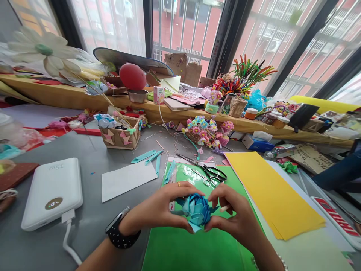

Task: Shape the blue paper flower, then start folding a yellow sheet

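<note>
A blue folded-paper flower point(196, 209) is held between both hands over a green folder point(180, 248). My left hand point(165, 205) curls round its left side, thumb below and fingers above. On the other side, the thumb of my right hand point(232, 210) presses the lower right edge, with the fingers bent near its top. A thin pale stick-like piece point(225, 208) shows between the right fingers. Just beyond the hands lie black-handled scissors point(214, 174) and a small silver pair point(205, 180). Folded light-blue paper strips point(146, 156) rest to the left of them.
A white power bank point(53, 192) with a cable lies at left, beside a white paper sheet point(128, 180). Yellow paper point(273, 195) covers the right side. Behind stand a cardboard box point(121, 137), a bunch of craft flowers point(203, 131) and a cluttered ledge point(175, 111).
</note>
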### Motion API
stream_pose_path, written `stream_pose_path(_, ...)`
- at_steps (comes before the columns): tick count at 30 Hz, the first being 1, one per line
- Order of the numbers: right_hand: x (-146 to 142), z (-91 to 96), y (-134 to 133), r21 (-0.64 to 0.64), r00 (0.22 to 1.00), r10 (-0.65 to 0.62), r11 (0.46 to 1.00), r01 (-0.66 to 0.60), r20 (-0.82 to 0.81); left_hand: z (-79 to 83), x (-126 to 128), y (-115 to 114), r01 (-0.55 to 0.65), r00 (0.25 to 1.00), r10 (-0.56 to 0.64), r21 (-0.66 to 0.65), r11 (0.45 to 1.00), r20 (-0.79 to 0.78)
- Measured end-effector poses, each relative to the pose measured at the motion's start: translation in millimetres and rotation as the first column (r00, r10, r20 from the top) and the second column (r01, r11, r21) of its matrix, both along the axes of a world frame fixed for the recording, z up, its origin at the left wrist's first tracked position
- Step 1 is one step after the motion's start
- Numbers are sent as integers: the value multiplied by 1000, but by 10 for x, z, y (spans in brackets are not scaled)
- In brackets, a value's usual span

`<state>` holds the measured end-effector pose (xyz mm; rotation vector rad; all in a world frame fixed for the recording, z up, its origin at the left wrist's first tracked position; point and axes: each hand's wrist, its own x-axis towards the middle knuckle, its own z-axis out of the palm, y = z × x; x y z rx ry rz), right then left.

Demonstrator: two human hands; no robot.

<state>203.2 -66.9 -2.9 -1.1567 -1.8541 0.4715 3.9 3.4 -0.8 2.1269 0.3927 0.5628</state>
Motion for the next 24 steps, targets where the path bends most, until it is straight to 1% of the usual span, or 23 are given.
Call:
stream_pose_path(5, -1, 3, -9, -103, 1000, 4, 995, -5, -8, 12, -11, -10, 23, 1000, -23, 30, 999, -20)
stream_pose_path(8, -7, -14, -3, -114, 1000, -12, 993, 14, 22, 15, -28, -6, 35, 999, -34, 24, 999, -31)
stream_pose_path(10, -15, -21, 4, -79, 998, -29, 996, 33, 53, 12, -39, -5, 26, 999, -25, 28, 999, -43)
stream_pose_path(12, -25, -23, 15, -9, 995, -63, 998, 64, 77, 4, -45, -8, -6, 999, 7, 34, 999, -37)
stream_pose_path(14, -35, -27, 29, 87, 990, -96, 992, 87, 99, -8, -45, -15, -60, 998, 61, 47, 997, -5)
stream_pose_path(17, -41, -44, 48, 207, 985, -103, 976, 73, 138, -24, -35, -25, -148, 989, 145, 79, 986, 35)
stream_pose_path(20, -33, -68, 51, 246, 983, -86, 968, 45, 162, -29, -32, -22, -165, 985, 156, 131, 978, 77)
stream_pose_path(22, -22, -86, 48, 249, 983, -65, 968, 21, 170, -27, -39, -17, -151, 985, 135, 169, 974, 103)
stream_pose_path(24, -14, -112, 51, 237, 982, -39, 972, -6, 182, -26, -50, -10, -160, 985, 144, 195, 968, 94)
